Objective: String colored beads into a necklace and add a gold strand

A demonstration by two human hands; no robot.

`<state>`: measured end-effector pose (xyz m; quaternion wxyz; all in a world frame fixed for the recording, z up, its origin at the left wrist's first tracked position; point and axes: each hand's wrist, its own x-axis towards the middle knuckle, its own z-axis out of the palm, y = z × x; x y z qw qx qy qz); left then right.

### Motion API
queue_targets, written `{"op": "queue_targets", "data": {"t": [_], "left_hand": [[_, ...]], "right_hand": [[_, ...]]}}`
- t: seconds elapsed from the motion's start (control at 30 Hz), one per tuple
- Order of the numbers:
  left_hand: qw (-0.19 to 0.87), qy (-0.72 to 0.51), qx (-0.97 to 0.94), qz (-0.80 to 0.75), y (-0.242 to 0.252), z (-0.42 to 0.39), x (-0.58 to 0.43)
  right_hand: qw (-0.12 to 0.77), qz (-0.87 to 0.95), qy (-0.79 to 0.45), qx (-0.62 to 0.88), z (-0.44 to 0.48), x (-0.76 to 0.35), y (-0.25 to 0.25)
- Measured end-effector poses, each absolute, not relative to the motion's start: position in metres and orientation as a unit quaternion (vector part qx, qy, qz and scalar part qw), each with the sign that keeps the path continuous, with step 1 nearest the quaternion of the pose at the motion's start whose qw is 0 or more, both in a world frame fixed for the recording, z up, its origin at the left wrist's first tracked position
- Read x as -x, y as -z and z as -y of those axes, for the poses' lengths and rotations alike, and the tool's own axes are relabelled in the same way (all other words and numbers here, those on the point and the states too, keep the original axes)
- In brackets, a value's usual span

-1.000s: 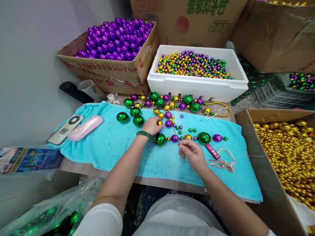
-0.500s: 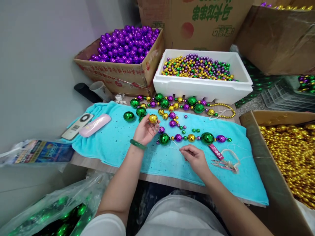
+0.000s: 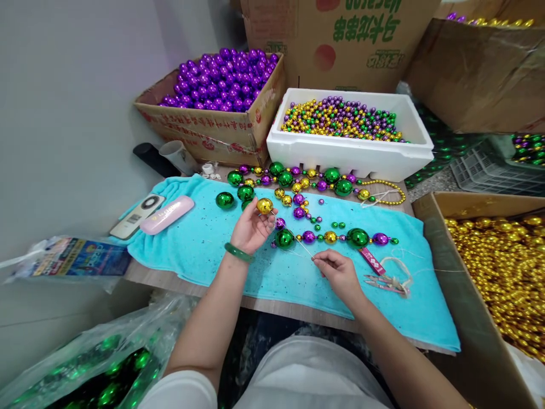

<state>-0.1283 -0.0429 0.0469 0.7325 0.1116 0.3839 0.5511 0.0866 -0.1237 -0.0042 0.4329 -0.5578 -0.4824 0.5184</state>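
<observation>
Between the thumb and fingers of my left hand (image 3: 250,232) is a large gold bead (image 3: 264,206). My right hand (image 3: 338,274) pinches the near end of a long thin needle (image 3: 301,244), whose far tip meets the gold bead. Below the needle, a strand of green, purple and gold beads (image 3: 330,237) lies across the turquoise towel (image 3: 204,238). Loose beads lie beyond my hands, among them a large green bead (image 3: 225,199) and a purple bead (image 3: 298,212). To the right of my right hand are thread snips (image 3: 385,283) and a small dark pink packet (image 3: 372,261).
Behind the towel stand a carton of purple beads (image 3: 204,128) and a white foam box (image 3: 349,149) of small mixed beads. A finished-looking bead strand (image 3: 343,187) lies before them. A carton of gold beads (image 3: 462,284) is at right; a pink case (image 3: 167,215) lies left.
The view has shifted slightly. Both hands keep nearly the same pose, with the gold bead and the needle still held.
</observation>
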Motion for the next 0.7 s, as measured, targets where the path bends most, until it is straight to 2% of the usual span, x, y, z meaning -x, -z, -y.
{"op": "queue_targets", "data": {"t": [0.23, 0.4, 0.47, 0.57, 0.7], "left_hand": [[0.667, -0.546, -0.273, -0.428, -0.040, 0.060, 0.106], [0.619, -0.437, -0.469, -0.454, -0.031, 0.065, 0.094], [0.538, -0.400, -0.570, -0.475, -0.027, 0.057, 0.093], [0.352, -0.355, -0.693, -0.520, -0.021, 0.038, 0.085], [0.183, -0.180, -0.813, -0.522, -0.016, 0.016, 0.056]], "right_hand": [[0.443, 0.482, -0.513, 0.555, 0.121, -0.087, 0.002], [0.473, 0.469, -0.512, 0.542, 0.118, -0.087, 0.004], [0.495, 0.462, -0.505, 0.535, 0.118, -0.089, 0.004], [0.516, 0.458, -0.499, 0.525, 0.121, -0.093, 0.005], [0.528, 0.471, -0.483, 0.516, 0.131, -0.094, 0.005]]}}
